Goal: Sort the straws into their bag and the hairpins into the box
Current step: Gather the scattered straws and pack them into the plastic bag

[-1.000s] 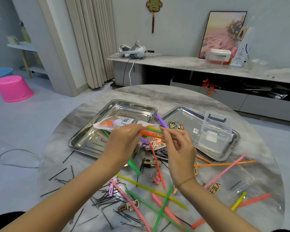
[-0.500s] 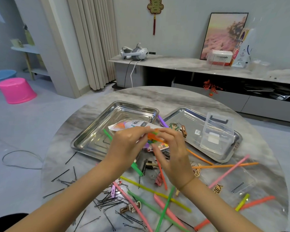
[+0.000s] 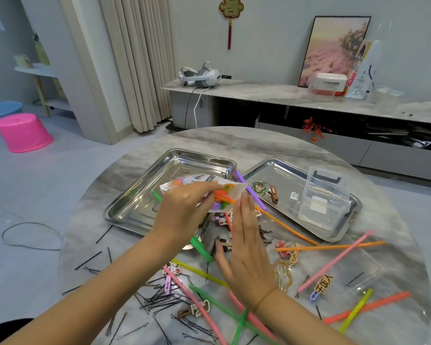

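Marble tabletop (image 3: 234,143) — crinkly straw bag (image 3: 204,179)

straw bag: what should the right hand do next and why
Probably reach the right hand to the orange straw lying just to its right and pinch it. That hand is open and empty, the left hand grips the straw bag with coloured straws in it, and many loose straws lie on the table.

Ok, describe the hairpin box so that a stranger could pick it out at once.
On the round marble table, take the steel tray on the right. The box stands on that tray's right half. It alone is tall and see-through, with a dark handle at its far edge, whereas its neighbours there are small hair clips.
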Demonstrator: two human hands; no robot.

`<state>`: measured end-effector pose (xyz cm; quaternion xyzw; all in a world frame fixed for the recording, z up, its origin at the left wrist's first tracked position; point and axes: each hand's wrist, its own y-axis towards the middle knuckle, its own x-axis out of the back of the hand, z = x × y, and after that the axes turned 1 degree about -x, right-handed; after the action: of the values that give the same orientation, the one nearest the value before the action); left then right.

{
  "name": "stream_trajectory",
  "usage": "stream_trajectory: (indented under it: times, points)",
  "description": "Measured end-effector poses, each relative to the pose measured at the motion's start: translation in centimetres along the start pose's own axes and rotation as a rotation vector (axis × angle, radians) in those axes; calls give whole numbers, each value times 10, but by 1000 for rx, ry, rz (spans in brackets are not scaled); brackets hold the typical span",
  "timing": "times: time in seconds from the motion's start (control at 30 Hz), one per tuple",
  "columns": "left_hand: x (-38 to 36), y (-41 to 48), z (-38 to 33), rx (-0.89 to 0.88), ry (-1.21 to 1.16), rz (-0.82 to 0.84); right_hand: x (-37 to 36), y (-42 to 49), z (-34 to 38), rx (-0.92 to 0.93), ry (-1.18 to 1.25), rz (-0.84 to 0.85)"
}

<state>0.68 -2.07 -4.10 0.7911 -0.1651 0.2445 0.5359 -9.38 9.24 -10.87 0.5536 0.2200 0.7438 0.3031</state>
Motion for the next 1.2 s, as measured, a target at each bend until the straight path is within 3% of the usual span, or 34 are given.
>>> stream_trajectory:
  times: [0.23,0.37,1.0,1.2]
  points:
    - [3,2,2,15,0,0,-2,-5,3,-93,-1,-40]
    - [8,6,2,34,2,-30,0,-4,8,-143,46,58]
    - [2,1,-1,-30,-4,8,10,16,11,-4,94,115]
    - [8,5,3,-78,184,66,12,20,0,6,-11,179]
